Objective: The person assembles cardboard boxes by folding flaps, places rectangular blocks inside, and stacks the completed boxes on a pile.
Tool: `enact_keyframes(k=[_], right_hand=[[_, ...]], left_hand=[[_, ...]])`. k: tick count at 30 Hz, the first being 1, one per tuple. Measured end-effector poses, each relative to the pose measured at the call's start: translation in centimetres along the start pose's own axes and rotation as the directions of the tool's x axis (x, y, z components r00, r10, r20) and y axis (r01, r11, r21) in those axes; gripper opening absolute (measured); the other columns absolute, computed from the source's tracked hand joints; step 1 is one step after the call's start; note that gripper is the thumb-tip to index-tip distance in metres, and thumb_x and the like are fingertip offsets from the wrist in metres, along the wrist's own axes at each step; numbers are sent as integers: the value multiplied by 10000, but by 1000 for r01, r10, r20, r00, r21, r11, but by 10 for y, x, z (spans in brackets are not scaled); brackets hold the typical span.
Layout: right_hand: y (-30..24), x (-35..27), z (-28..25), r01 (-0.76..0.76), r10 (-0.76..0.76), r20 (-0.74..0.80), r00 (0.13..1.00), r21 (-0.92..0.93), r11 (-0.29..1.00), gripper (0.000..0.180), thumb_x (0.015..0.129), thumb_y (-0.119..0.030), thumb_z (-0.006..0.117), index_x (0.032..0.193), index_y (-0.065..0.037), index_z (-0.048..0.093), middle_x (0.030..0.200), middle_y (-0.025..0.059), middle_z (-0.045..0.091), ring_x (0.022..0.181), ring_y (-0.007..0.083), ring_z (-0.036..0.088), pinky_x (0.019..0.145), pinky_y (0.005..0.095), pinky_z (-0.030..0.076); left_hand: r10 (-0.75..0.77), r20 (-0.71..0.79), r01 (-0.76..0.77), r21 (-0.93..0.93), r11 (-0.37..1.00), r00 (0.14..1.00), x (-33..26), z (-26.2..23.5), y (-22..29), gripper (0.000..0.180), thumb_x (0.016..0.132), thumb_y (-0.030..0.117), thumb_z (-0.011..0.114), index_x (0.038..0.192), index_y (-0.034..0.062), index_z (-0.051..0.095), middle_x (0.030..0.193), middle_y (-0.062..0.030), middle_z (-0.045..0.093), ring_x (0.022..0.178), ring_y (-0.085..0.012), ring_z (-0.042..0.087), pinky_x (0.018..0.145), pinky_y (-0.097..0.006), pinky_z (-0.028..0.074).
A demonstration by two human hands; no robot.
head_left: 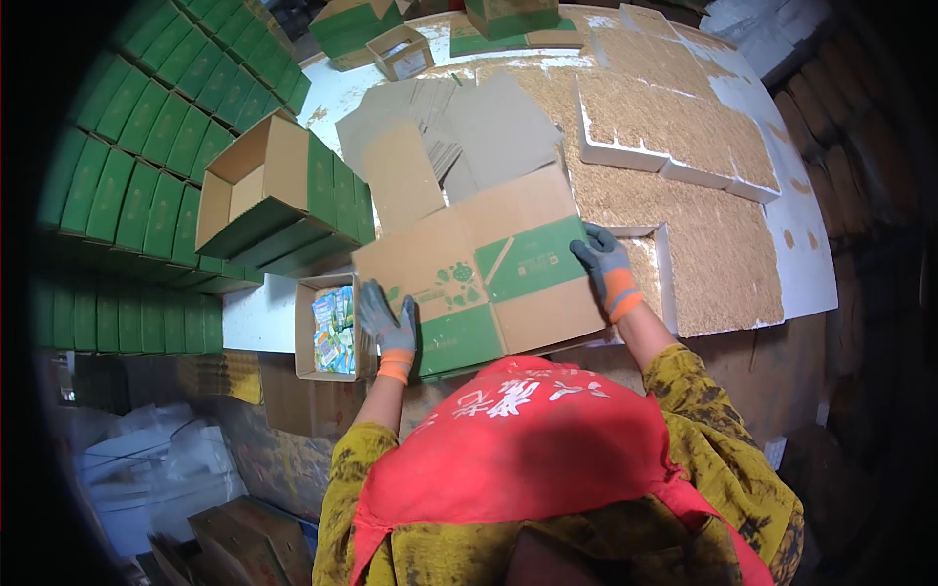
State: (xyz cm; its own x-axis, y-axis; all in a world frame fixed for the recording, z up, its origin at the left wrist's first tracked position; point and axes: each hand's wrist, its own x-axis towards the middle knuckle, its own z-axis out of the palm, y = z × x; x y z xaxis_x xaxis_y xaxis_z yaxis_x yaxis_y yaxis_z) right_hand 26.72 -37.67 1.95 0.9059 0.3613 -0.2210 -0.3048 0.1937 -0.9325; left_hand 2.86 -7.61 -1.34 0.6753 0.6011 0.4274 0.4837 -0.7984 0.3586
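A flattened cardboard box (pixel 430 256), brown with green printed panels, lies tilted across the near part of the table in front of me. My right hand (pixel 603 266), in a grey glove with an orange cuff, grips its right edge. Against its left edge rests my left hand (pixel 387 320), gloved alike, with the fingers spread and the thumb apart. Just left of that hand stands an open carton (pixel 306 344) with colourful small packets (pixel 334 330) inside.
Open green cartons (pixel 293 176) stand at the left, beside tall stacks of green boxes (pixel 132 210). Grey cardboard sheets (pixel 493 122) lie beyond the flattened box. Brown granular material (pixel 703 254) covers the table's right side, around white-edged trays (pixel 625 153). A small carton (pixel 401 54) sits at the back.
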Motion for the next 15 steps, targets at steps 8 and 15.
enact_keyframes(k=[8,15], right_hand=[[-70,32,-38,324,-261,237,936,-288,901,457,840,-37,696,1268,6,541,1151,101,646,1070,186,609,973,312,468],[-152,-75,112,726,-547,666,507,-672,-145,716,811,-519,652,1396,-145,477,1470,150,405,1369,403,320,1137,548,205]], left_hand=[[344,287,-319,-134,938,894,113,-174,92,360,897,139,637,1229,3,604,1098,-144,663,1040,-322,605,949,-401,453],[301,894,489,-435,756,332,142,-186,90,357,909,131,644,1245,11,614,1105,-69,692,961,-148,647,879,-283,493]])
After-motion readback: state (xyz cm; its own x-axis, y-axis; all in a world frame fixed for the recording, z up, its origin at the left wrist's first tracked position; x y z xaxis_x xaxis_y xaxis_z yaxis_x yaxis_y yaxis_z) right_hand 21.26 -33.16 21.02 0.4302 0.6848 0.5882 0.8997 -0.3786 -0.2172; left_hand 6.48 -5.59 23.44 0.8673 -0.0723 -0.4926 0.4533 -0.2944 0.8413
